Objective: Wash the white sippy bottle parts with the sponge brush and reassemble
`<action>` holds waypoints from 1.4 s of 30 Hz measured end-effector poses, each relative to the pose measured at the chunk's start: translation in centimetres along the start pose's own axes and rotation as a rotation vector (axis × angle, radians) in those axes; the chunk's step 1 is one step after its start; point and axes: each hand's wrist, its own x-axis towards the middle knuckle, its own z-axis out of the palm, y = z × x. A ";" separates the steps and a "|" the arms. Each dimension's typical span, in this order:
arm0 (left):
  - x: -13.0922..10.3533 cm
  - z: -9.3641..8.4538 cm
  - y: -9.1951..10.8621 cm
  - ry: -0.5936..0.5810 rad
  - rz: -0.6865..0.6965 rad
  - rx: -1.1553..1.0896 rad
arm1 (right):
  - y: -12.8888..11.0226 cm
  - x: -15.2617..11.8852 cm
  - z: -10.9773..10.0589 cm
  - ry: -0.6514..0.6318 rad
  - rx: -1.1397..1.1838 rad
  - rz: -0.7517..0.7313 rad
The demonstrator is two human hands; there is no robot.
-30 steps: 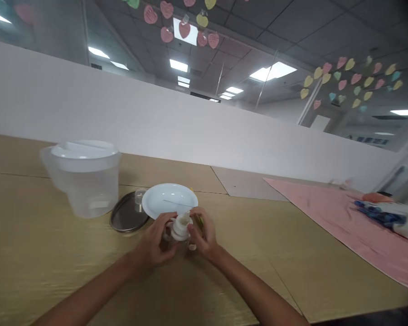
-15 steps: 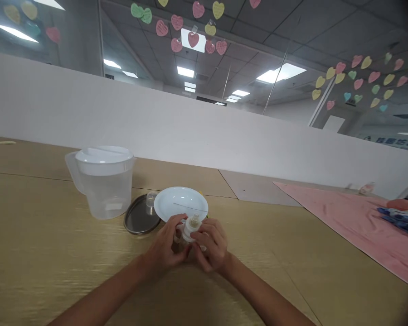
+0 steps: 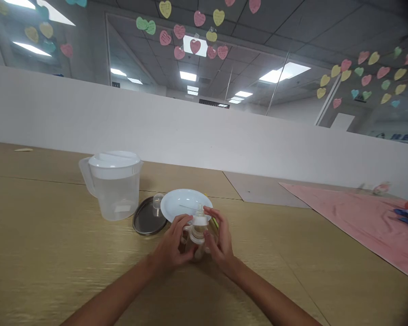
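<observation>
A clear baby bottle (image 3: 197,237) with a white collar, a pale teat and side handles stands upright in front of me. My left hand (image 3: 173,242) is closed around its left side, with the thumb low on the body. At the bottle's right, my right hand (image 3: 222,242) has its thumb and fingers apart, the fingertips beside the teat and the thumb near the right handle. Whether those fingertips touch the bottle I cannot tell. Just behind lies a white plate (image 3: 177,199) with a thin rod (image 3: 187,207) on it.
A lidded clear pitcher (image 3: 117,190) stands to the left. Beside the plate, a small clear cap (image 3: 157,201) rests on a dark round tray (image 3: 146,222). Something yellow-green (image 3: 215,222) shows by my right fingers. Pink cloth (image 3: 353,217) covers the right side, and a white wall (image 3: 190,136) rises behind.
My right hand's fingers have gone from curled around the bottle's collar to spread apart beside it. The bottle now stands straighter, still in my left hand. The camera view has shifted slightly.
</observation>
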 end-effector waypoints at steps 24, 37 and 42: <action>0.1 0.0 -0.2 -0.022 0.043 0.000 | 1.0 -0.2 0.6 0.152 0.204 0.058; -0.2 0.1 -0.5 -0.033 0.044 0.019 | 1.5 -0.3 0.7 0.013 0.246 0.252; 0.0 0.0 -0.2 -0.037 0.021 -0.009 | 1.5 -0.3 0.6 0.017 0.181 0.185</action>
